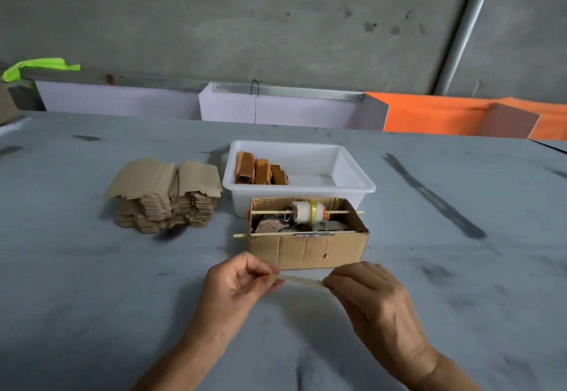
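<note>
The left hand (236,287) and right hand (371,301) are each pinching one end of a thin, pale, translucent strip (302,280), fingers curled around it. It's hanging just in front of the cardboard box (306,251), stretching sideways along the box's front wall, right end dipping slightly.

This was a small hand-assembly or packing workshop, with a bare, stained concrete wall (276,22) behind a worktable (92,298) covered in smudged grey cloth. On the table sat a stack of die-cut cardboard blanks (165,197), a white plastic tub (352,175) holding folded brown pieces (260,171), and a cardboard box (306,251) with a spool (308,212) threaded on a wooden skewer (270,212).
</note>
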Motion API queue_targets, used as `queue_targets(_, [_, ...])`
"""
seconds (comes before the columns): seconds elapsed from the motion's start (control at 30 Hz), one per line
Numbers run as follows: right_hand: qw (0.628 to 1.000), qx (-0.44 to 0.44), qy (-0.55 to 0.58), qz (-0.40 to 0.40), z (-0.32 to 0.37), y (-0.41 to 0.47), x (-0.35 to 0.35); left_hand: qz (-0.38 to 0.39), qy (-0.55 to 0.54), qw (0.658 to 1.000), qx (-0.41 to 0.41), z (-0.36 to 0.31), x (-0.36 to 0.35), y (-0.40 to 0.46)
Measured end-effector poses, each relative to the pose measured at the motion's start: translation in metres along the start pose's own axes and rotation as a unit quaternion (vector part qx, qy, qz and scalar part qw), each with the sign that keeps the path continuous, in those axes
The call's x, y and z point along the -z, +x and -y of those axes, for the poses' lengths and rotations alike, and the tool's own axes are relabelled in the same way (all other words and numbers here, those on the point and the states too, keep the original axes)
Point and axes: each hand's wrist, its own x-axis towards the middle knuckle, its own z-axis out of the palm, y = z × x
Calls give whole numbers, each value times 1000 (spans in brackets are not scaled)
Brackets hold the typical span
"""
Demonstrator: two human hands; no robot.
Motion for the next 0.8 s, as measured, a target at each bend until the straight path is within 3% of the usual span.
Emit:
queue_targets(0.1, [999,10,-35,-3,-3,-5,-11,3,158,986,-45,7,3,-1])
queue_targets(0.13, [999,17,-45,6,-4,-8,-13,7,245,964,-105,8,5,-2])
queue_targets(0.2, [998,31,-52,36,-6,-11,-18,66,397,881,-248,8,10,-3])
queue_targets(0.27, [996,37,-43,69,-8,-12,-20,136,450,832,-295,7,10,-5])
queue_targets(0.4, [988,34,-9,150,-8,-14,-15,174,503,792,-299,10,6,-9])
queue_targets(0.6, [979,-20,63,195,-10,-22,-9,181,513,795,-268,14,1,-17])
queue_targets(0.8, [968,-160,126,147,-7,-32,-16,116,456,866,-168,29,-7,-15])
